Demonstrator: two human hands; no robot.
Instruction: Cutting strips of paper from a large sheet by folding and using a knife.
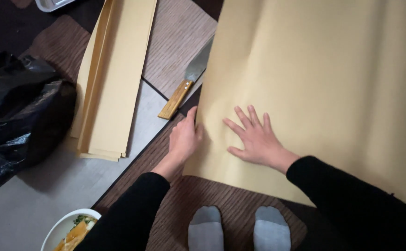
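Yellow-brown paper sheet (314, 79) lies over the floor mat (175, 218); right hand (254, 137) presses flat, fingers spread, left hand (184, 137) curled on its edge. Likely light, floppy, crease-prone; best gripped at edges.

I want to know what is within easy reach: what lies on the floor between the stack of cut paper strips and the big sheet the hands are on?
A knife with a wooden handle, its blade tucked under the big sheet, shown in the head view.
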